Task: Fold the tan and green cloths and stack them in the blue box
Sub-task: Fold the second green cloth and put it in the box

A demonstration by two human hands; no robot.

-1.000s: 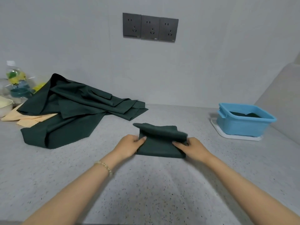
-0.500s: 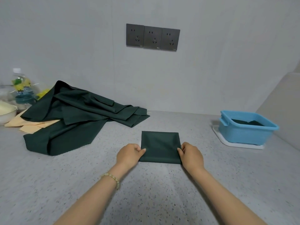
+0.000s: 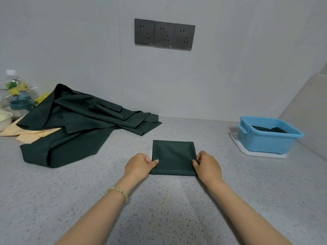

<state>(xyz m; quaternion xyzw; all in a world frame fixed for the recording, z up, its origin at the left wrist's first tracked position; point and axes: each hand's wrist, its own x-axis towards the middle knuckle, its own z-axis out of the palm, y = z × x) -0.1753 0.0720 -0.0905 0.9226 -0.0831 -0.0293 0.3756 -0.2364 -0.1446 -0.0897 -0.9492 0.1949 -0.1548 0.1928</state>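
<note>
While the folded cloth [image 3: 174,156] lay flat, well left of the box [image 3: 269,144], its near side edges were pinched between thumb and curled fingers of the left hand [image 3: 138,165] and right hand [image 3: 208,165]. If lifted by those edges alone, the layers could be pulled open and the fold lost.

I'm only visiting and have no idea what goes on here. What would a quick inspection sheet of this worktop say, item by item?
Surface: grey speckled counter, flat.
Job's things: folded green cloth lies flat in front of the person; pile of green cloths at left, unfolded, partly over a tan cloth; blue box at right holds a dark green cloth.
Clutter: plastic bottle and white bowl at far left; white tray under the box.
Grippers: left hand and right hand each pinch a side of the folded green cloth.
Cables: nothing seen.
Surroundings: grey wall with three dark sockets.
</note>
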